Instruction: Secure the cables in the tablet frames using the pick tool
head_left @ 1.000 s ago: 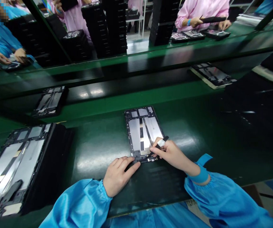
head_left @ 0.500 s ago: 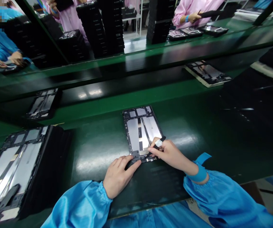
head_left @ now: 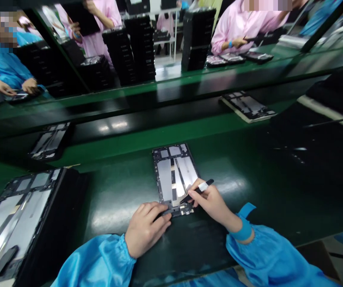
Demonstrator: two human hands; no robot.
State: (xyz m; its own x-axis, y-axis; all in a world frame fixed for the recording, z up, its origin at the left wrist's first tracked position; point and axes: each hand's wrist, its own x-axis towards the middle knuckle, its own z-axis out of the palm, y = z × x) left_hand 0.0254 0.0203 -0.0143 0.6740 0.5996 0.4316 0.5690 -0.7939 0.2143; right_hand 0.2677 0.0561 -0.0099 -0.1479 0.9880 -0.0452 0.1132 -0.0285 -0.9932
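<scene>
Two hands at the near end of the tablet frame (head_left: 171,175), long axis running away: left hand (head_left: 146,229) fingers flat on its edge; right hand (head_left: 210,205) fingers pinching tweezers (head_left: 207,183), tips over it.

Free room is left on the glossy green bench mat (head_left: 237,175) right of the grey metal tablet frame (head_left: 171,175). Leftward passage is blocked by a tall black stack of frames (head_left: 48,235).

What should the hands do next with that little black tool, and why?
I think the right hand should gently lower the tip of the black tweezers onto the bottom end of the tablet frame. The tip seems to sit right by that end, though I can't tell if it's touching. The left hand rests on the frame's lower edge, so it can keep the frame steady.
</scene>
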